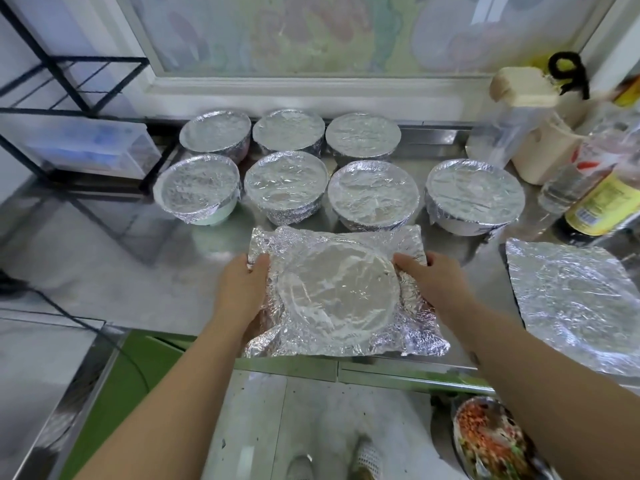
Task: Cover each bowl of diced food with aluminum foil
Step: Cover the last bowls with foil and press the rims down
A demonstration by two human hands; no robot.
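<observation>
A bowl draped with a foil sheet (337,292) stands at the front edge of the steel counter (121,271). The round rim shows through the foil, and the foil's corners still stick out flat. My left hand (244,289) grips the foil on the bowl's left side. My right hand (433,282) grips the foil down the right side. Behind it stand several bowls with foil wrapped tight, among them one at the far right (476,195) and one at the left (197,192). A loose foil sheet (575,303) lies flat to the right.
Bottles and a cream container (540,147) crowd the back right corner. A black wire rack with a plastic box (86,147) stands at the left. A bowl of diced food (491,441) sits low at the bottom right, below the counter edge. A black cable (86,323) runs across the left.
</observation>
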